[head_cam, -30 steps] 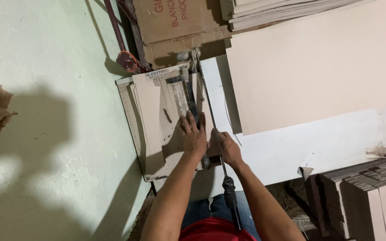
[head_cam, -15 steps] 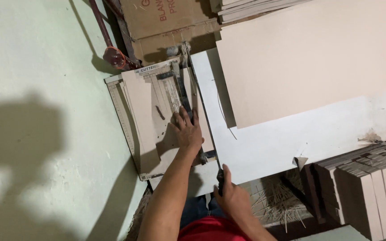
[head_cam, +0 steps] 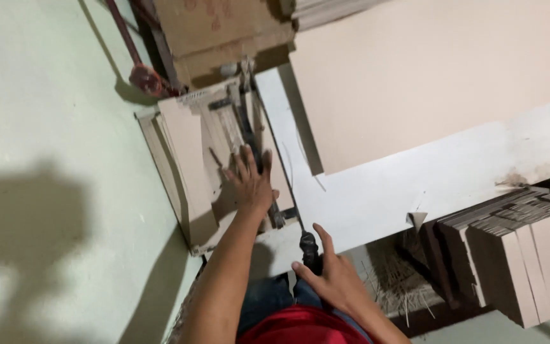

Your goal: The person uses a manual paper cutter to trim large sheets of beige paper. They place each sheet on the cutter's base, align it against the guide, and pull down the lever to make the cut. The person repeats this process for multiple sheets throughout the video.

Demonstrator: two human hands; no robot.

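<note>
1. Head view: the left hand (head_cam: 251, 181) is laid flat with fingers spread on a sheet of beige cardboard (head_cam: 189, 146), which lies on the bed of a paper cutter (head_cam: 224, 159). Nothing is gripped by it; the sheet is only pressed down.
2. The right hand (head_cam: 329, 277) is held nearer the body, below and right of the left hand. It is loosely curled around the dark cutter handle (head_cam: 309, 247); the thumb is raised and the fingers are only partly closed on it.
3. The cutter blade arm (head_cam: 268, 159) is seen running from the handle up past the right side of the left hand, along the edge of the cutter bed.
4. A large beige board (head_cam: 440, 70) is laid on the white surface (head_cam: 415, 185), well right of and beyond both hands.
5. A stack of cut cardboard pieces (head_cam: 523, 255) is stood on edge to the right of the right hand, well apart from it.
6. A brown cardboard box (head_cam: 218, 28) is seen beyond the left hand, past the far end of the cutter.
7. A pale green wall (head_cam: 46, 127) is seen left of the left arm, with a shadow cast on it.
8. A red shirt (head_cam: 294, 328) and blue trousers are seen between the forearms, at the bottom edge.
</note>
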